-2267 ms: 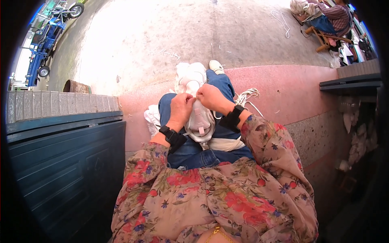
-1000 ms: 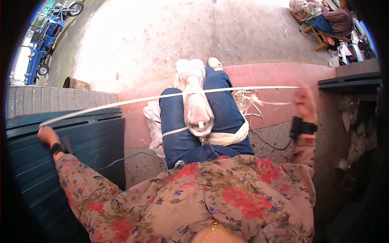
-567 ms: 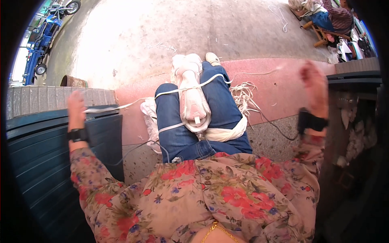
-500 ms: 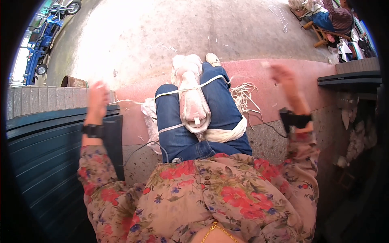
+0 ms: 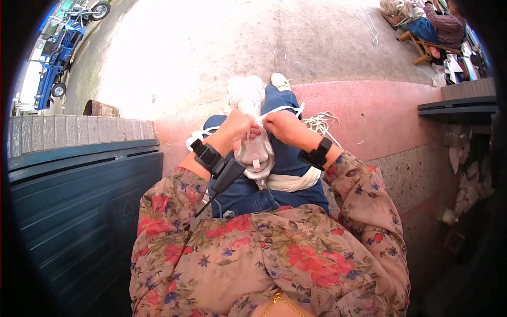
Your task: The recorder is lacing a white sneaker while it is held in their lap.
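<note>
A pale mesh sneaker (image 5: 256, 154) lies between my thighs, its heel toward me. Both hands meet over its lacing. My left hand (image 5: 237, 128) has its fingers curled at the eyelets, pinching the white shoelace. My right hand (image 5: 287, 129) is beside it with thumb and finger closed on the lace too. From there the white lace (image 5: 280, 109) runs over my right thigh. The exact crossing of the lace between the fingertips is too small to make out. Farther forward, more white shoes (image 5: 245, 91) lie past my hands.
Loose white laces (image 5: 322, 123) lie on the floor beyond my right leg, and a white bundle (image 5: 293, 182) is around my right thigh. Dark panels (image 5: 79, 195) stand at left. A brown pot (image 5: 100, 109) and a blue vehicle (image 5: 50, 68) are farther off. Another person (image 5: 449, 26) sits at far right.
Both hands have come inward from far out at the sides to the middle of the sneaker. The lace that stretched out to the left is now gathered at my fingers.
</note>
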A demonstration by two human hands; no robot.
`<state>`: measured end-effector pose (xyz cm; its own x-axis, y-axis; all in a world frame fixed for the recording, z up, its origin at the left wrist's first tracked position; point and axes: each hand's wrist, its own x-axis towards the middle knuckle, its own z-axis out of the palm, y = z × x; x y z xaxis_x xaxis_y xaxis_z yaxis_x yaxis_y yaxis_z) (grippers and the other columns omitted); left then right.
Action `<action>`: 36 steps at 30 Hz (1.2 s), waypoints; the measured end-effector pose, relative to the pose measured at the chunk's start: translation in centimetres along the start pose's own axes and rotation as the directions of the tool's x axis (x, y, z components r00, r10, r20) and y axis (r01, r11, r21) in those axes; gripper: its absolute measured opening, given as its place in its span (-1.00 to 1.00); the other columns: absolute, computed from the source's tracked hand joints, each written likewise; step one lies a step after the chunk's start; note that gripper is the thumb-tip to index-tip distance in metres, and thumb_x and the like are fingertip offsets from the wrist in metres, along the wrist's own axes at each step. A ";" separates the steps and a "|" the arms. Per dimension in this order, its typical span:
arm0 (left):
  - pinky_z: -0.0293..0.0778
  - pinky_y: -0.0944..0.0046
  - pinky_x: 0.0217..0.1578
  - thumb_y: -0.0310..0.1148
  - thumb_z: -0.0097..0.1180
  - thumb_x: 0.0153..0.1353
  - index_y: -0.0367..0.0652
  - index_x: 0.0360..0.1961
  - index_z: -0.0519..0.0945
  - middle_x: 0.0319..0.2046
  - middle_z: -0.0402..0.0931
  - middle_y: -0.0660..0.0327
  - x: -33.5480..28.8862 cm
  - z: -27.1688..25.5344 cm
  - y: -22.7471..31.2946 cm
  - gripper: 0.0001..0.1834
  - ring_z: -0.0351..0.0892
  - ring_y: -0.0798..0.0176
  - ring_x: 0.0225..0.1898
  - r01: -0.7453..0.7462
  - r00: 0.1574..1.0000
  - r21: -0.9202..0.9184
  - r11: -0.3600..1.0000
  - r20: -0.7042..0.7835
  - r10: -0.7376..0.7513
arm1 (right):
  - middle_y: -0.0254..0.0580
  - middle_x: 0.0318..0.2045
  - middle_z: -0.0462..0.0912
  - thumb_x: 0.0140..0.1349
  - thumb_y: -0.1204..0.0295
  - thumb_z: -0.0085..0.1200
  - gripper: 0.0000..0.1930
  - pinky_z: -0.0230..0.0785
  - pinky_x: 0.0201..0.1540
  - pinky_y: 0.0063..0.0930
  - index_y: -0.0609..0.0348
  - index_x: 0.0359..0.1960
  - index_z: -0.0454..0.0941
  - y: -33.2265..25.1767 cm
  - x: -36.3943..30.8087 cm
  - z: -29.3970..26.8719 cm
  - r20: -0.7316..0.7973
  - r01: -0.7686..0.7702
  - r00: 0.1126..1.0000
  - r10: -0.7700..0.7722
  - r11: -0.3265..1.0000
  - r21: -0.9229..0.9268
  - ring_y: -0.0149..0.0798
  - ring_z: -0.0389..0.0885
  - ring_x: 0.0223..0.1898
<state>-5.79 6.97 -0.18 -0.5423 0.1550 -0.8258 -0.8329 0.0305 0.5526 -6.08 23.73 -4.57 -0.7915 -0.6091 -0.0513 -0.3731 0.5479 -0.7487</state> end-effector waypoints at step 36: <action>0.47 0.27 -0.46 -0.42 -0.06 0.08 -0.19 -0.30 0.56 -0.61 0.52 0.08 1.0 -3.1 -3.6 -0.80 0.56 0.25 -0.53 -0.413 0.608 0.782 0.466 -0.144 0.781 | -0.08 -0.47 0.50 0.04 0.27 0.02 -0.80 0.33 -0.29 -0.26 0.16 -0.50 0.52 0.1 0.9 1.7 -0.047 0.113 0.989 -0.142 0.915 -0.388 -0.06 0.44 -0.33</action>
<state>-3.71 3.95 -3.32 -0.9959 -0.0240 -0.0869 -0.0774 0.7227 0.6869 -6.03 22.24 -5.87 -0.7525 -0.6528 0.0871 -0.6184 0.6548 -0.4344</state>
